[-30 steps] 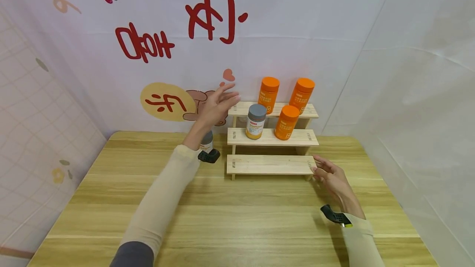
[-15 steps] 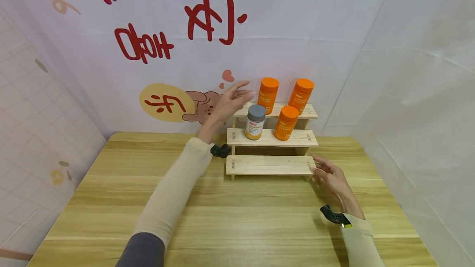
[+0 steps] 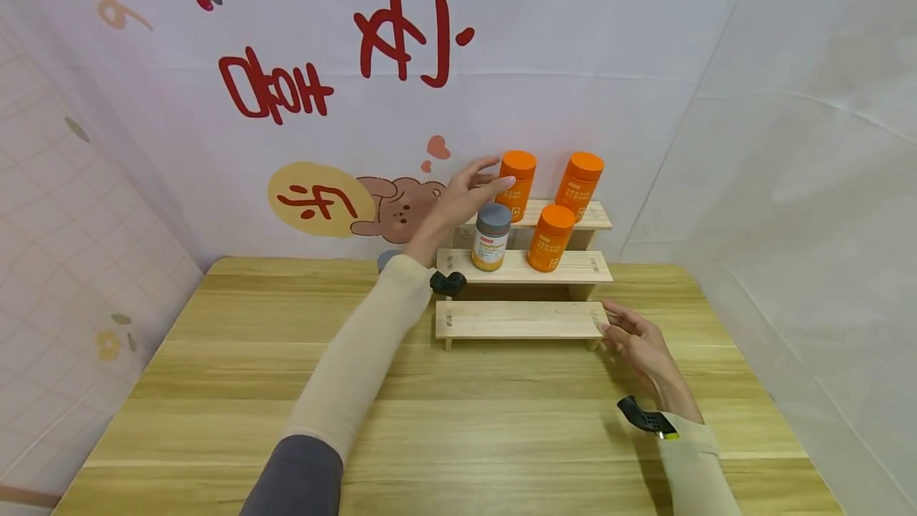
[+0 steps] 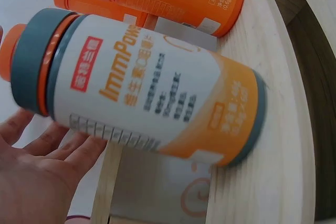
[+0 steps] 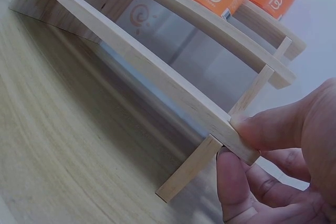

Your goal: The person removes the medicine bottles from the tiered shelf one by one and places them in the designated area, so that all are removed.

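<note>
My left hand reaches to the orange bottle at the left of the top step, its thumb in front and other fingers at the bottle's left side. In the left wrist view the fingers look loosely spread behind a grey-lidded white-and-yellow bottle, which stands on the middle step and hides most of that orange bottle. My right hand holds the right end of the three-step wooden rack at its lowest step; in the right wrist view the thumb presses the top, fingers underneath.
Another orange bottle shares the middle step, and one more orange bottle stands top right. Behind the left sleeve, a grey lid shows on the table. A printed cloth wall rises close behind the rack.
My left hand has moved right, from beside the rack to the top-left orange bottle. The right hand has stayed at the rack's lowest step.
</note>
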Demonstrator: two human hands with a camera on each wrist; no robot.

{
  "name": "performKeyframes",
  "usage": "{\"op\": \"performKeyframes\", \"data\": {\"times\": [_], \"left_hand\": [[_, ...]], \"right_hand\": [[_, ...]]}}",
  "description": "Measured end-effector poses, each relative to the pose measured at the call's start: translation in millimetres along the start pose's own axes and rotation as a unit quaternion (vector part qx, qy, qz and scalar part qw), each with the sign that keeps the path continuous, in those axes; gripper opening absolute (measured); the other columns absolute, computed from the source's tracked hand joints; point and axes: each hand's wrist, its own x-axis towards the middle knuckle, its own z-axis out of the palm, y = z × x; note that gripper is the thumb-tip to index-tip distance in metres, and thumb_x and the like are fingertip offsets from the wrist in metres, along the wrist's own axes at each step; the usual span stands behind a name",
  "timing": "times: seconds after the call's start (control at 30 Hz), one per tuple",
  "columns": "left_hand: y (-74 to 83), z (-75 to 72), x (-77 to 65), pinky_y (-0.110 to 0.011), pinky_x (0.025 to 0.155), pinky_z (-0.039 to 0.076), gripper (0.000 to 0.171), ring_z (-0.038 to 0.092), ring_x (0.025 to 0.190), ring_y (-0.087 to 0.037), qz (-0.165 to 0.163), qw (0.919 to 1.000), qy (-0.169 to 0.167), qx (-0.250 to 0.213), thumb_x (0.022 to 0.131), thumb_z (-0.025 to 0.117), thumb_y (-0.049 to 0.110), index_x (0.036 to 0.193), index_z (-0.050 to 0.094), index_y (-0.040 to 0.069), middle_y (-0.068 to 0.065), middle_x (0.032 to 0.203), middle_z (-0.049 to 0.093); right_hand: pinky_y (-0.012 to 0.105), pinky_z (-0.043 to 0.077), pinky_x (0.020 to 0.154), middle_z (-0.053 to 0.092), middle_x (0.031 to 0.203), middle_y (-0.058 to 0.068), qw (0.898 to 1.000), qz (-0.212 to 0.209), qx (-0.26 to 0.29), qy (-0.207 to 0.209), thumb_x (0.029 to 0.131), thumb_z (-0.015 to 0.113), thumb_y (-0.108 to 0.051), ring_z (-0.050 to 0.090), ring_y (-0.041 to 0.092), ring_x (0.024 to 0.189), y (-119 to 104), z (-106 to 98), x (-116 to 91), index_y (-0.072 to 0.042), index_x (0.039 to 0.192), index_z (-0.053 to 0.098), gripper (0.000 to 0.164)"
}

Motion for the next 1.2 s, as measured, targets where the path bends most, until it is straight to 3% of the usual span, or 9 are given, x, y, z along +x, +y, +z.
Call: {"op": "performKeyframes", "data": {"times": [0.3,0.63,0.9,1.2], "left_hand": [[-0.6,14.2,11.9,-0.049,0.107,0.051,0.066,0.056,0.129,-0.027,0.005,0.9997,0.020,0.011,0.096,0.069,0.040,0.156,0.043,0.026,-0.010,0.145,0.056],[-2.3,21.2,15.1,-0.047,0.103,0.054,0.067,0.059,0.125,-0.026,0.021,0.9974,0.045,0.052,0.096,0.070,0.042,0.156,0.045,0.028,-0.009,0.141,0.059],[-2.3,18.7,11.1,-0.049,0.107,0.051,0.066,0.056,0.131,-0.025,0.018,0.9969,0.063,0.044,0.096,0.071,0.043,0.156,0.044,0.032,-0.005,0.148,0.055],[-0.9,8.5,8.8,-0.047,0.105,0.053,0.064,0.058,0.125,-0.025,0.035,0.9952,0.089,0.017,0.095,0.073,0.040,0.153,0.048,0.031,-0.006,0.139,0.061]], "right_hand": [[0.020,0.057,0.088,0.057,0.119,-0.010,1.000,0.001,-0.002,0.000,0.104,0.059,-0.011,0.060,0.001,0.102,0.2,0.3,-1.0,-0.005,0.159,0.034,0.061],[0.021,0.056,0.086,0.059,0.116,-0.012,1.000,-0.004,0.004,0.002,0.104,0.060,-0.015,0.060,0.002,0.099,0.6,0.3,-0.3,-0.003,0.159,0.034,0.062],[0.021,0.056,0.085,0.058,0.117,-0.010,1.000,-0.004,0.004,0.001,0.104,0.062,-0.015,0.060,0.002,0.098,1.2,0.3,0.2,-0.003,0.159,0.033,0.064],[0.022,0.056,0.086,0.058,0.118,-0.010,1.000,-0.002,0.004,-0.001,0.104,0.062,-0.016,0.059,0.003,0.099,-0.1,0.3,-0.3,-0.004,0.160,0.033,0.064]]}}
